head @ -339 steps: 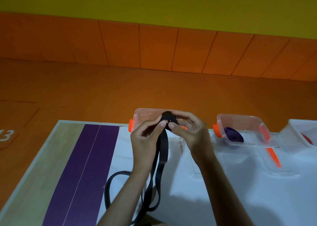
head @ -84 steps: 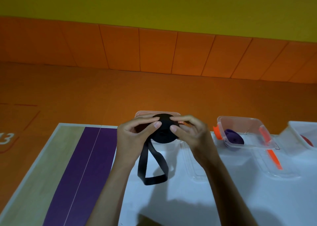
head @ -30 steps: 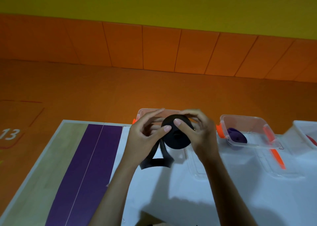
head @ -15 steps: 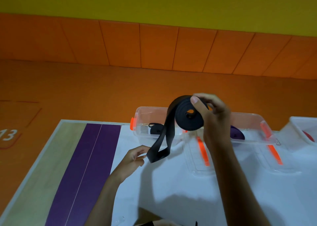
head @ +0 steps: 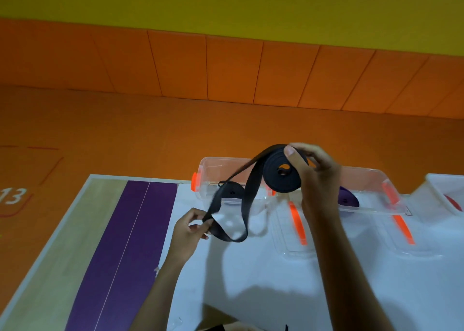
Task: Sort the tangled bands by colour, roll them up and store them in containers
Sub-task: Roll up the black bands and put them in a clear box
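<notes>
Right hand [head: 316,177] grips a raised black band roll [head: 281,173]; below-left of it, left hand [head: 187,232] pinches its loose loop

right hand [head: 317,180] is up high, lifted above the far edge of the desk [head: 263,275], thumb laid over the top of the black band roll [head: 278,180], fingers curled round its far side, gripping it on edge. right forearm comes in from the near right corner, slanting up and left. left hand [head: 187,232] is lower, closer to the desk's left side, thumb and fingers pinching the band's loose tail [head: 226,234]. left forearm rises from the near edge. the two hands are well apart.
</notes>
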A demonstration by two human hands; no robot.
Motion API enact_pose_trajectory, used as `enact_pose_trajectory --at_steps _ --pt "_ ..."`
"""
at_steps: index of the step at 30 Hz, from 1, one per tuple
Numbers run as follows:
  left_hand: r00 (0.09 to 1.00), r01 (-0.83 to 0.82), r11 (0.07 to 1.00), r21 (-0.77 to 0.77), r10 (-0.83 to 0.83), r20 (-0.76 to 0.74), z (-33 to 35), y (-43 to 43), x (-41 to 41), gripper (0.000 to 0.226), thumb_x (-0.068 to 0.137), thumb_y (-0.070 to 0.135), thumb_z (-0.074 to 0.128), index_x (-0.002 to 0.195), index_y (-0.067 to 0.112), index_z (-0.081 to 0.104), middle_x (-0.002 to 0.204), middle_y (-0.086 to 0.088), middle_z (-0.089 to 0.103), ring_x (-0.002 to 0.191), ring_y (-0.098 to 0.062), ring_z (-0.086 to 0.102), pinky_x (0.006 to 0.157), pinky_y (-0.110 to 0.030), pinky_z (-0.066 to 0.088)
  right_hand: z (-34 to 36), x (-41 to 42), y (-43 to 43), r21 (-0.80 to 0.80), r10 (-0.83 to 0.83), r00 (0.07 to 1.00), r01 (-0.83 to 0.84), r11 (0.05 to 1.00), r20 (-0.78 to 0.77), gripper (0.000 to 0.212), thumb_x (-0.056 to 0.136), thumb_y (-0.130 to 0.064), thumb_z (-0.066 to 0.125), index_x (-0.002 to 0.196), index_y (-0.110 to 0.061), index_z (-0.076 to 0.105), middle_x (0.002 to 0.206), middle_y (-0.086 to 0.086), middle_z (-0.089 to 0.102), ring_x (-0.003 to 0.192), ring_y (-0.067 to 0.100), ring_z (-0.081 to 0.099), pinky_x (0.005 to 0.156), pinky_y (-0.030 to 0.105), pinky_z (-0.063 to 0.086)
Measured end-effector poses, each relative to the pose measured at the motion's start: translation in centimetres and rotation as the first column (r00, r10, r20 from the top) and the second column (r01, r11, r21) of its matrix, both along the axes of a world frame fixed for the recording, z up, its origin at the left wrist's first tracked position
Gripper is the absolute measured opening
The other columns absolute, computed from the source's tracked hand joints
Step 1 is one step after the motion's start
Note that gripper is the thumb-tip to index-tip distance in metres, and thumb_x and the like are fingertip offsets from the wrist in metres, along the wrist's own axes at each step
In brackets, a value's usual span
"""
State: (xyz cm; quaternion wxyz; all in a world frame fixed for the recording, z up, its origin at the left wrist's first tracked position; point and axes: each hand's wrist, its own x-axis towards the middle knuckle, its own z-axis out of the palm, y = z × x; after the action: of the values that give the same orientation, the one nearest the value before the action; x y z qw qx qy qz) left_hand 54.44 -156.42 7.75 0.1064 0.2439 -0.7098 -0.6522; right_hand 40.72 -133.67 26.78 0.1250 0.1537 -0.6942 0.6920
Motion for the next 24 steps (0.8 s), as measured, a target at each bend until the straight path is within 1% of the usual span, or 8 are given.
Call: enact_pose_trajectory --at_steps 3,6,11,15,17,19,21,24 --pt "0.984 -0.18 0.982 -0.06 0.18 -0.002 0.1 -0.2 0.1 0.015 0.098 -0.001 0.07 0.094 0.011 0.063 0.092 -0.002 0.071 0.052 -0.032 0.069 0.052 -0.036 0.059 -0.6 0.3 0.1 0.009 -0.03 1.0 0.03 0.999 -0.001 0.012 0.089 -0.021 0.081 0.096 -0.031 0.08 0.095 -0.011 0.08 0.093 0.009 0.075 0.074 0.02 0.058" --pt "0.982 -0.173 0.981 -0.09 0.179 0.056 -0.1 -0.9 0.4 0.015 0.098 -0.001 0.069 0.095 0.012 0.062 0.097 -0.007 0.071 0.052 -0.03 0.07 0.051 -0.033 0.059 -0.9 0.5 -0.1 0.077 -0.019 0.999 0.021 0.997 -0.027 0.015 0.089 -0.015 0.083 0.098 -0.027 0.079 0.095 -0.015 0.08 0.09 0.005 0.076 0.071 0.017 0.058" --pt "0.977 0.09 0.981 -0.171 -0.054 0.205 -0.3 -1.7 1.0 0.016 0.095 0.015 0.078 0.1 0.022 0.064 0.102 -0.003 0.072 0.061 -0.021 0.071 0.054 -0.034 0.056 -0.6 1.3 -0.5 0.121 0.059 0.996 -0.05 0.991 -0.074 0.021 0.088 -0.019 0.084 0.096 -0.038 0.077 0.093 -0.025 0.078 0.088 -0.001 0.076 0.07 0.011 0.056" --pt "0.838 0.423 0.9 -0.105 -0.345 0.422 1.8 -3.1 1.4 0.063 0.082 0.034 0.091 0.132 0.042 0.055 0.121 0.008 0.064 0.092 -0.012 0.07 0.074 -0.024 0.056 0.2 1.8 -0.4 0.148 0.143 0.983 -0.125 0.981 -0.119 0.017 0.087 -0.032 0.082 0.097 -0.045 0.076 0.098 -0.018 0.078 0.093 0.007 0.077 0.069 0.016 0.059" --pt "0.797 0.515 0.839 -0.176 -0.393 0.459 4.0 -3.4 1.0 0.069 0.087 0.026 0.087 0.139 0.047 0.047 0.13 0.01 0.056 0.115 -0.013 0.063 0.086 -0.027 0.057 0.5 2.0 -0.3 0.167 0.175 0.975 -0.152 0.974 -0.138 0.015 0.087 -0.034 0.082 0.098 -0.044 0.076 0.099 -0.015 0.078 0.096 0.009 0.076 0.071 0.016 0.059" --pt "0.874 0.461 0.832 -0.308 -0.367 0.319 7.1 -2.8 0.0 0.064 0.098 0.002 0.068 0.136 0.049 0.047 0.133 0.013 0.056 0.126 -0.014 0.058 0.094 -0.03 0.055 0.5 2.0 -0.4 0.211 0.207 0.965 -0.172 0.962 -0.157 0.018 0.087 -0.028 0.083 0.099 -0.039 0.076 0.099 -0.013 0.077 0.097 0.009 0.075 0.074 0.015 0.058" --pt "0.944 0.322 0.888 -0.328 -0.328 0.038 10.8 -1.5 -1.0 0.068 0.103 -0.008 0.049 0.136 0.051 0.049 0.136 0.019 0.059 0.129 -0.005 0.057 0.099 -0.026 0.05 0.4 2.0 -0.4 0.25 0.234 0.959 -0.19 0.949 -0.159 0.02 0.087 -0.021 0.085 0.099 -0.036 0.077 0.1 -0.012 0.077 0.097 0.008 0.074 0.076 0.014 0.057" --pt "0.887 0.298 0.927 -0.227 -0.357 -0.295 15.4 1.2 -1.9 0.04 0.111 0.025 0.054 0.147 0.043 0.051 0.148 0.012 0.056 0.142 -0.006 0.051 0.111 -0.019 0.044 0.4 1.9 -0.4 0.296 0.279 0.945 -0.221 0.929 -0.169 0.019 0.086 -0.022 0.085 0.1 -0.032 0.077 0.099 -0.013 0.077 0.095 0.007 0.073 0.076 0.014 0.055"
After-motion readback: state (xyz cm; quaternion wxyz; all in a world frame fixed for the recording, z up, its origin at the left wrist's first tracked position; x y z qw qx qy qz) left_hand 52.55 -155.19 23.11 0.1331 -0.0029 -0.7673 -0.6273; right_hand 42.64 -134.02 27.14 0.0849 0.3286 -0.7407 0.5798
